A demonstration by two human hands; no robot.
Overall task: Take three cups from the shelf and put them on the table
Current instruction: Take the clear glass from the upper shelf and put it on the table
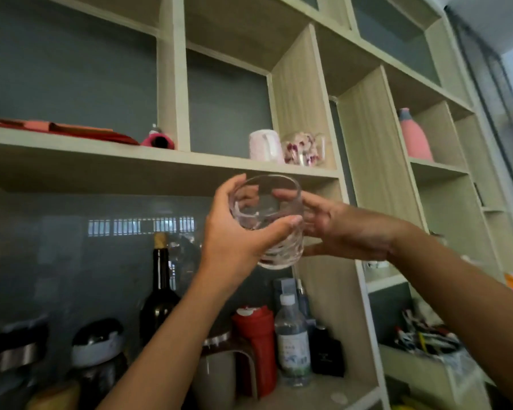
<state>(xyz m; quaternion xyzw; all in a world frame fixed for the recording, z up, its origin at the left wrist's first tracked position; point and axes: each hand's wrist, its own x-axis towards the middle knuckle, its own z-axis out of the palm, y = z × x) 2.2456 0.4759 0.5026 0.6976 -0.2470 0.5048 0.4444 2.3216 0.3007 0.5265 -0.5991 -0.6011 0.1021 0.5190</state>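
Observation:
A clear glass cup (268,202) is held in the air just below the shelf board (160,161). My left hand (234,235) wraps it from the left, thumb across its front. From the right, my right hand (347,229) touches the cup with its fingertips on the far side. On the shelf above stand a white mug (264,145) and a glass cup with pink flower print (304,149), side by side. The table is out of view.
Below the hands the lower shelf is crowded: a dark wine bottle (160,288), a red flask (258,341), a plastic water bottle (292,341), jars (97,350). A pink bottle (413,137) stands in a right compartment. Red cloth (71,130) lies on the upper shelf at left.

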